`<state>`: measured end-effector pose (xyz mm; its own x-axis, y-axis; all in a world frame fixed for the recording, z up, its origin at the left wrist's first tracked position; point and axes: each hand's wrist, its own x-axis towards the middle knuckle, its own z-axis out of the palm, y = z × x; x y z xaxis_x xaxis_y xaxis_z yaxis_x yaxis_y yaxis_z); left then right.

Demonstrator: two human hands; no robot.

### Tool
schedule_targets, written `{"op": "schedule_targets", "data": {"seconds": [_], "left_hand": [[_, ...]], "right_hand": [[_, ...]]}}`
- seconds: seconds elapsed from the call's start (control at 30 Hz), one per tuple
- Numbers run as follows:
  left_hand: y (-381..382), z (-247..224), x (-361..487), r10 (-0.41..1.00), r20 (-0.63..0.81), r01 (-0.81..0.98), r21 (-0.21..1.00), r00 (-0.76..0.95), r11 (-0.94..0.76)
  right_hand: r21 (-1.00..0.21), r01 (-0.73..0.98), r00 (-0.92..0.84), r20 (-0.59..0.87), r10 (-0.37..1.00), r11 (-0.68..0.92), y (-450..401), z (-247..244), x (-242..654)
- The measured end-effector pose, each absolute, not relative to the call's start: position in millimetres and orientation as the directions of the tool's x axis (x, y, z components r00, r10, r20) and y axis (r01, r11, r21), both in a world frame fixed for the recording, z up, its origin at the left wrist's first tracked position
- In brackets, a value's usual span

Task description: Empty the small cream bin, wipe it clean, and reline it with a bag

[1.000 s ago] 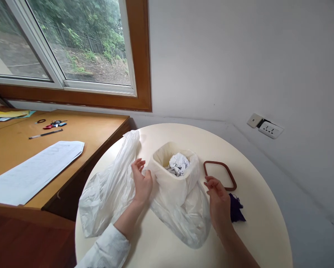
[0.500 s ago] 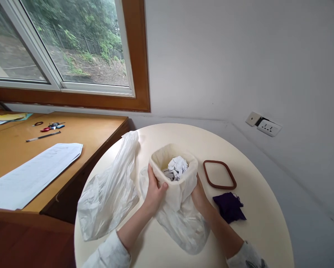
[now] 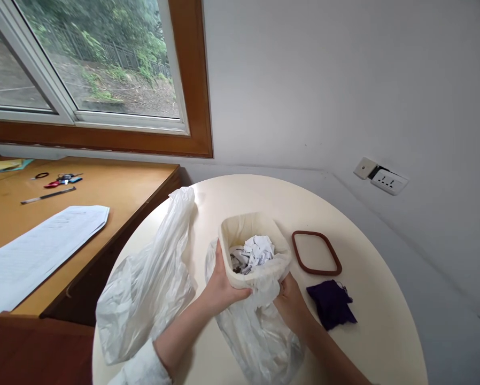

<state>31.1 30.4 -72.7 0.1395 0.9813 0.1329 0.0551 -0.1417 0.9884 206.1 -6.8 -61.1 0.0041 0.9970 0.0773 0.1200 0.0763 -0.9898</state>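
Note:
A squarish cream bin stands on the round table, with crumpled white paper inside. A translucent white bag lines part of it and hangs over its near and right side onto the table. My left hand grips the bin's left near side, thumb along the front below the rim. At the right near corner my right hand has its fingers closed on the bag's edge. Another white plastic bag lies crumpled to the left. Right of the bin are a brown rounded frame and a dark purple cloth.
The round cream table stands against the wall. A wooden desk at the left holds papers, a pen and keys. Wall sockets are at the right.
The bag's edge has come off the rim at the bin's left and front, exposing the bin. My right hand has shifted nearer the front corner. The bin sits slightly lower in view and turned.

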Motion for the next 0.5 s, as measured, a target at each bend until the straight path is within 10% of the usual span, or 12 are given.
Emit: {"op": "schedule_targets", "data": {"seconds": [0.17,0.37,0.5], "left_hand": [[32.0,-71.5,28.9,0.966,0.144,0.099,0.981,0.214,-0.168],[30.6,-66.8,26.9,0.958,0.113,0.094,0.985,0.265,-0.142],[28.8,-67.5,26.0,0.956,0.098,0.057,0.991,0.275,-0.118]], "right_hand": [[-0.951,0.298,-0.16,0.032,0.987,0.079,-6.2,-34.7,241.1],[-0.855,0.443,0.059,0.329,0.942,0.271,3.7,26.0,266.6],[-0.755,0.538,-0.24,0.289,0.927,0.375,25.9,80.0,246.5]]}}
